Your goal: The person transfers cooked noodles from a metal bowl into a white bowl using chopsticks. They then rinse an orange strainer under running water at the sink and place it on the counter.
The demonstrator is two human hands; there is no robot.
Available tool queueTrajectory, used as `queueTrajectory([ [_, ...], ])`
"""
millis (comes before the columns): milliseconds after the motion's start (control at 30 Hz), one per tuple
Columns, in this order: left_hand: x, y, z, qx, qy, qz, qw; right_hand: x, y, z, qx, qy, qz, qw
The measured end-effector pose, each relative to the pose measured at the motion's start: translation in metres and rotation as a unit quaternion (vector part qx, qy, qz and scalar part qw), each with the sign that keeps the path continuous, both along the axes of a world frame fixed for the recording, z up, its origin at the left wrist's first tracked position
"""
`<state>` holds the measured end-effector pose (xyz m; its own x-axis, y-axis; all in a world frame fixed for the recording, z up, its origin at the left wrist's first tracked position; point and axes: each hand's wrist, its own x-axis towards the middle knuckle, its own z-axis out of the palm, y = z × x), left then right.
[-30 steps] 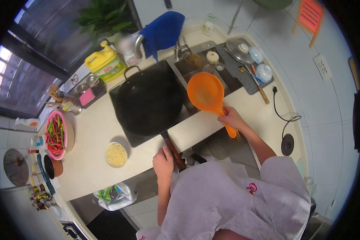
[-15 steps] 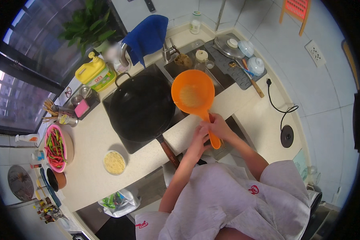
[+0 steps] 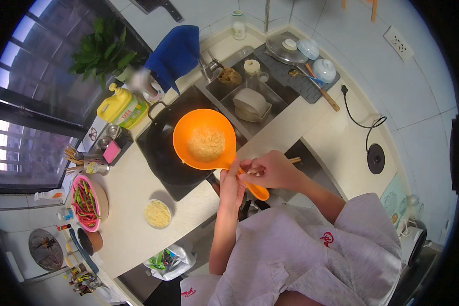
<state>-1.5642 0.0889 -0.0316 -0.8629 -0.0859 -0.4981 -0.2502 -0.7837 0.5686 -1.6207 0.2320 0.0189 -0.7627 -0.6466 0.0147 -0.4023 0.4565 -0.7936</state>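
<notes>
Both hands close their grip on the handle of an orange strainer ladle (image 3: 205, 140): the right hand (image 3: 270, 171) wraps the handle nearer its end, with a pair of chopsticks (image 3: 290, 160) pinned under the fingers and poking out toward the right, while the left hand (image 3: 231, 184) clasps the handle just behind the bowl, fingers curled round it. The ladle's bowl carries a mound of pale noodles (image 3: 206, 144) and hangs over the black wok (image 3: 163, 153), covering its right part. The wok sits on a dark cooktop (image 3: 181, 189) let into the pale bench (image 3: 132, 204), its handle running down toward the person's body beneath the left hand.

On the bench near the left hand stands a small bowl of shredded yellow food (image 3: 158, 213). Farther left lies a pink dish of red and green peppers (image 3: 85, 202). Behind the wok are a yellow detergent bottle (image 3: 121, 106), a leafy plant (image 3: 101, 51) and a blue cloth (image 3: 176, 51) draped over the tap. The sink (image 3: 229, 92) to the right of the wok holds a pale bowl (image 3: 250, 101). A black cable (image 3: 359, 122) trails across the bench at the right.
</notes>
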Motion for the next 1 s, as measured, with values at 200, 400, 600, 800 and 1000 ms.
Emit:
queueTrajectory([
  [200, 0.009, -0.021, -0.006, 0.025, -0.06, 0.001, 0.998, -0.005, 0.041, -0.017, -0.209, 0.003, -0.16, 0.965],
  [400, 0.01, -0.025, -0.012, -0.058, -0.094, -0.025, 0.994, -0.014, 0.045, -0.033, -0.317, 0.016, -0.225, 0.921],
  [600, 0.002, -0.025, -0.007, -0.112, -0.104, -0.036, 0.988, -0.036, 0.017, -0.042, -0.273, 0.104, -0.146, 0.945],
  [800, -0.004, -0.027, -0.004, -0.155, -0.115, -0.029, 0.981, -0.042, 0.016, -0.06, -0.255, 0.174, -0.073, 0.948],
  [1000, -0.009, -0.026, -0.015, -0.189, -0.117, -0.045, 0.974, -0.034, 0.011, -0.09, -0.253, 0.232, -0.07, 0.937],
])
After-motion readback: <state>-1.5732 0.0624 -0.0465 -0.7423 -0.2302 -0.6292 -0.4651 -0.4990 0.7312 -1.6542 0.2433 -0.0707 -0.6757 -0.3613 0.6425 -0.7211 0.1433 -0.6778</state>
